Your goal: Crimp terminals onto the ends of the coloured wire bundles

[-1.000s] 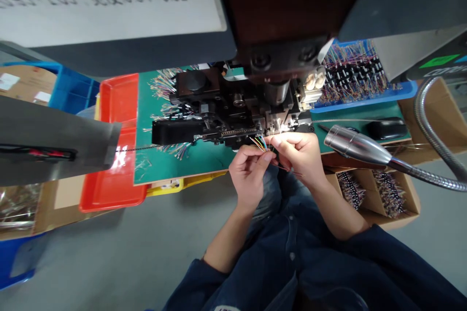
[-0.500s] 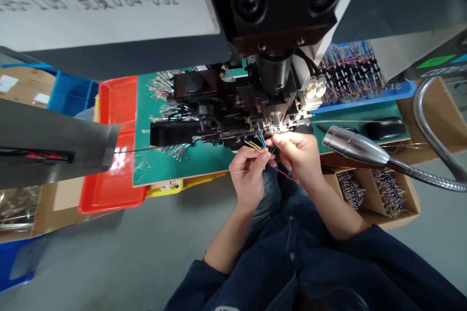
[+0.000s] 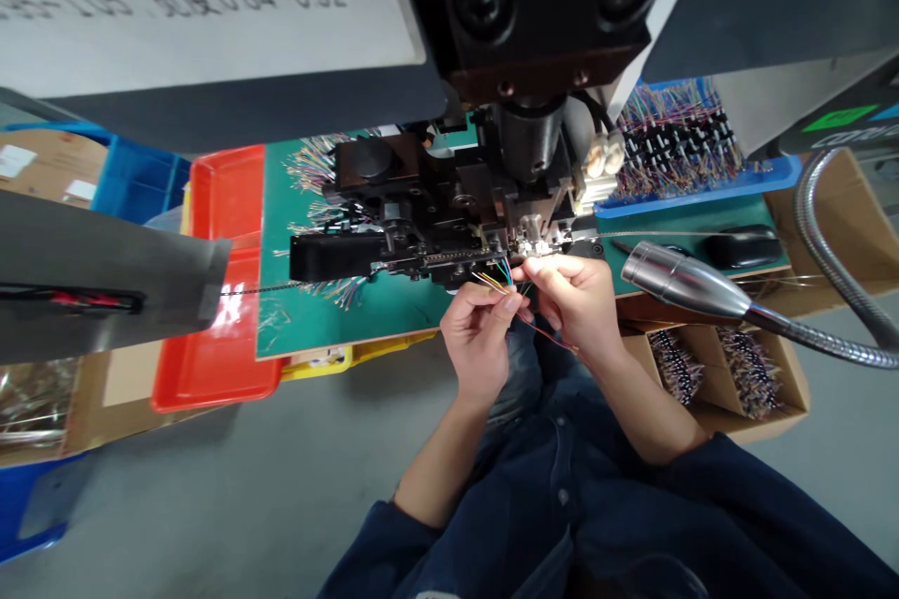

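Two bare hands meet just below a black machine (image 3: 428, 215) on a green mat (image 3: 337, 328). The left hand (image 3: 478, 342) pinches a small bunch of thin colored wires (image 3: 492, 280) between thumb and fingers. The wires lie roughly crosswise, their ends fanning left along the machine's front edge, while a red length trails down past the right hand (image 3: 572, 304). That hand's fingers curl in beside the left fingertips, almost touching; whether they grip the wires is hard to tell. The right hand is nearer the machine's small metal head (image 3: 532, 240).
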The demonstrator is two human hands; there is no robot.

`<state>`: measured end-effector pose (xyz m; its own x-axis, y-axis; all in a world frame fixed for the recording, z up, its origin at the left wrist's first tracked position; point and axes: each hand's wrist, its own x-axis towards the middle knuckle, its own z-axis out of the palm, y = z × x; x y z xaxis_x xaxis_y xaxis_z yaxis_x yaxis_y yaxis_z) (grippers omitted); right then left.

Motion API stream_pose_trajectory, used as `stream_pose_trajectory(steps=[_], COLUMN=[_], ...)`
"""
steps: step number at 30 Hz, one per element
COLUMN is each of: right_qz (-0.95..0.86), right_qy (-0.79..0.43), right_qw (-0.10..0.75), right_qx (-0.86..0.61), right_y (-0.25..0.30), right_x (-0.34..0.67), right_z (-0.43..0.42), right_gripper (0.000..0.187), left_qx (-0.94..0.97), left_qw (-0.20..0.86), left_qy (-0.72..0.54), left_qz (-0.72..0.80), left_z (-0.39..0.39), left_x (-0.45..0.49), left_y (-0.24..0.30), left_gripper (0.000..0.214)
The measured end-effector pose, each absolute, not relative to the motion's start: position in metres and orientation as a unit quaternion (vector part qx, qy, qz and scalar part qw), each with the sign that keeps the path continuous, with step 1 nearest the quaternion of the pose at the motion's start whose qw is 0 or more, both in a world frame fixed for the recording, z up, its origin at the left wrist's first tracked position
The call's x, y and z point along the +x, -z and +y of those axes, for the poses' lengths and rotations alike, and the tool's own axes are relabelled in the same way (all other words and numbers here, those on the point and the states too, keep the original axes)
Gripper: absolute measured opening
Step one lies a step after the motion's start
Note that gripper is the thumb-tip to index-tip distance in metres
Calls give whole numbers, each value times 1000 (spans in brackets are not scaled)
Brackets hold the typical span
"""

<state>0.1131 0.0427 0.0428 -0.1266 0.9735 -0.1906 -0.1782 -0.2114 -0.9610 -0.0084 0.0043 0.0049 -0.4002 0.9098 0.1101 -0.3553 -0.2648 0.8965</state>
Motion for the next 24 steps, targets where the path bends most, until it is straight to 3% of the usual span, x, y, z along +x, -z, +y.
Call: stream_pose_trajectory(steps=[8, 15, 24], right_qz=[-463, -456, -401], right_qy=[-629, -620, -664], right_qw=[449, 475, 476], right_qx=[-433, -427, -414], right_y=[-51, -49, -38], right_x=[116, 113, 112], right_z=[43, 39, 41], right_gripper=[34, 31, 36], left_qx=[345, 310, 315], left_qw=[497, 489, 449], left_qy=[-695, -707, -723], left_qz=[389, 406, 420], left_z=[-1, 0, 2], left_x=[-12, -9, -6], left_y=[-1, -3, -4], left_gripper=[16, 28, 27])
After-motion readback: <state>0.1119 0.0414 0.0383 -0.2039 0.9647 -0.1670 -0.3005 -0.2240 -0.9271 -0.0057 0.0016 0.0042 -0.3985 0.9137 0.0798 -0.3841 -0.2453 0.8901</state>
